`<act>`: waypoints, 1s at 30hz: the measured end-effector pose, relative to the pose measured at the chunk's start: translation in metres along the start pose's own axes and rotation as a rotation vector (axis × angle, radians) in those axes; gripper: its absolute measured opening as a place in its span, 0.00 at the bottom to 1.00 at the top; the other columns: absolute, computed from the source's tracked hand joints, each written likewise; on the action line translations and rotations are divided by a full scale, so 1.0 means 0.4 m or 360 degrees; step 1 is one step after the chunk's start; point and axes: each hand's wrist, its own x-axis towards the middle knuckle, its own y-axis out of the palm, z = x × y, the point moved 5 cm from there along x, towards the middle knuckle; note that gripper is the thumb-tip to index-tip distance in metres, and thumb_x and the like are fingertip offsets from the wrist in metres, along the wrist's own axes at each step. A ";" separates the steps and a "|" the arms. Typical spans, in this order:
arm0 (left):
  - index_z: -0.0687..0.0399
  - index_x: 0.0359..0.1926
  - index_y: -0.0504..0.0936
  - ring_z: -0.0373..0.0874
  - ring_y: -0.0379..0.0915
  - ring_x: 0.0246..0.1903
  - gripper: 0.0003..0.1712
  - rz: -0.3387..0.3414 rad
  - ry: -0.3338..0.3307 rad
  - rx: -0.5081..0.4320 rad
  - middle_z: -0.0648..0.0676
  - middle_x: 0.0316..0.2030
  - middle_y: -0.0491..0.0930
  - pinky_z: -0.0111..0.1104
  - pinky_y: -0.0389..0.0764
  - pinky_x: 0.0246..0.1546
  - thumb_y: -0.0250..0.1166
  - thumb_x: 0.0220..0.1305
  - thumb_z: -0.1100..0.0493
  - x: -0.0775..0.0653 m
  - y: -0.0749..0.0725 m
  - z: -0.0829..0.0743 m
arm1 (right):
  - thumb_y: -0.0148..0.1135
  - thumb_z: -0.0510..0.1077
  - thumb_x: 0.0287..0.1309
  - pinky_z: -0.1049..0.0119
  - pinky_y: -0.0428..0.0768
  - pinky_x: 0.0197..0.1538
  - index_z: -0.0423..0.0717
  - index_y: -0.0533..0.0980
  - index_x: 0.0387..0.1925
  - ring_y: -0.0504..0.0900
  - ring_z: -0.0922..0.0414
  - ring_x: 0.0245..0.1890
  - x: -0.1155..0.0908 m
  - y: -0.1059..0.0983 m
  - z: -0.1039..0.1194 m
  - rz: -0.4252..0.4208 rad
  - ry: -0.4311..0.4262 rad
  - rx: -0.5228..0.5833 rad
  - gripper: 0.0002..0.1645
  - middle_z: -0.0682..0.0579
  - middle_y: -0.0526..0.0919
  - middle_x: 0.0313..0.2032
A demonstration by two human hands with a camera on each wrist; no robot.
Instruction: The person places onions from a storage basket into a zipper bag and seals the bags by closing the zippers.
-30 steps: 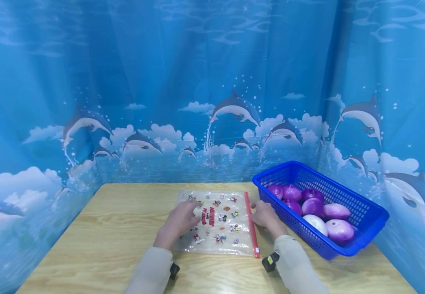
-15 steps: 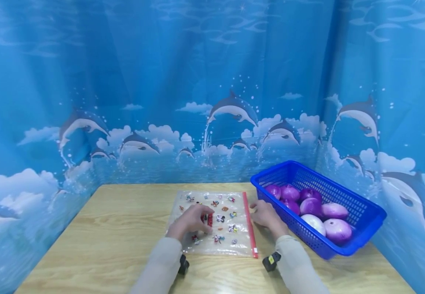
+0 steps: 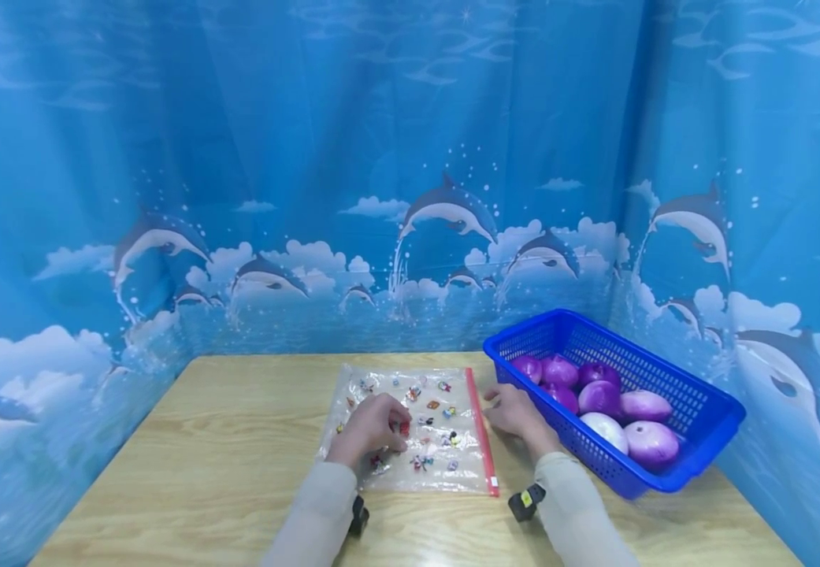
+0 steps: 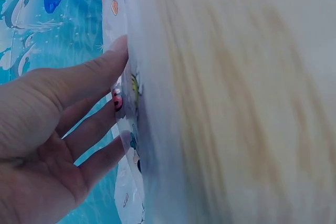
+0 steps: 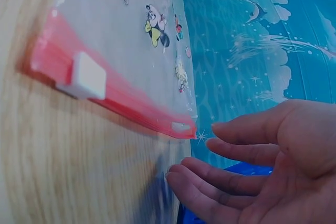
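Note:
A clear zip bag (image 3: 445, 476) printed with small cartoon figures lies flat on the table, its red zip strip (image 3: 482, 433) on the right side. My left hand (image 3: 370, 429) is over the bag's left half, pinching the upper film between thumb and fingers, which partly hide the red print. In the left wrist view, the thumb (image 4: 94, 77) and fingertips meet the bag's surface. My right hand (image 3: 521, 417) rests beside the red strip, fingers loosely bent and holding nothing. A white slider (image 5: 89, 75) sits at the strip's near end.
Right of my right hand stands a blue perforated basket (image 3: 717, 465) containing several purple onions (image 3: 599, 399) and a whiter one (image 3: 606, 430). Wooden tabletop (image 3: 239, 441) extends to the left, and a blue dolphin-patterned curtain (image 3: 353, 157) encloses the table.
My left hand has moved right from the bag's left part toward its middle, and its thumb and fingers have closed together on the film. My right hand has stayed beside the strip.

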 end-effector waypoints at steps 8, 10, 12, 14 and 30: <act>0.52 0.28 0.91 0.34 0.81 0.23 0.16 -0.0128 0.0029 0.0002 0.50 0.25 0.89 0.27 0.85 0.31 0.81 0.38 0.74 -0.006 -0.009 -0.001 | 0.65 0.37 0.61 0.54 0.85 0.47 0.36 0.79 0.56 0.84 0.50 0.42 -0.004 -0.002 -0.005 0.0012 0.0003 0.0126 0.21 0.41 0.87 0.43; 0.52 0.27 0.90 0.33 0.80 0.22 0.15 -0.0140 0.0030 -0.0003 0.49 0.23 0.88 0.25 0.83 0.29 0.80 0.38 0.75 -0.008 -0.012 0.001 | 0.65 0.36 0.61 0.59 0.85 0.43 0.35 0.79 0.56 0.83 0.51 0.39 -0.005 -0.001 -0.007 0.0016 0.0007 0.0179 0.22 0.41 0.86 0.41; 0.52 0.26 0.90 0.33 0.79 0.21 0.15 -0.0154 0.0035 0.0012 0.49 0.23 0.88 0.24 0.82 0.28 0.80 0.38 0.74 -0.010 -0.016 0.003 | 0.64 0.34 0.59 0.62 0.84 0.39 0.34 0.78 0.56 0.83 0.52 0.35 -0.005 0.000 -0.007 0.0020 -0.0008 0.0243 0.23 0.40 0.86 0.39; 0.51 0.25 0.90 0.33 0.78 0.21 0.15 -0.0160 0.0033 0.0017 0.48 0.22 0.88 0.24 0.82 0.28 0.80 0.38 0.74 -0.012 -0.022 0.005 | 0.62 0.31 0.58 0.64 0.84 0.35 0.31 0.77 0.57 0.83 0.53 0.31 -0.006 0.002 -0.009 0.0047 -0.0006 0.0368 0.24 0.39 0.85 0.38; 0.53 0.31 0.92 0.37 0.84 0.28 0.14 -0.0276 -0.0100 -0.0082 0.48 0.28 0.90 0.34 0.89 0.39 0.78 0.46 0.75 -0.019 -0.088 0.008 | 0.59 0.26 0.61 0.59 0.90 0.34 0.25 0.70 0.63 0.83 0.52 0.29 -0.006 0.014 -0.008 0.0221 0.0013 0.0748 0.28 0.34 0.82 0.42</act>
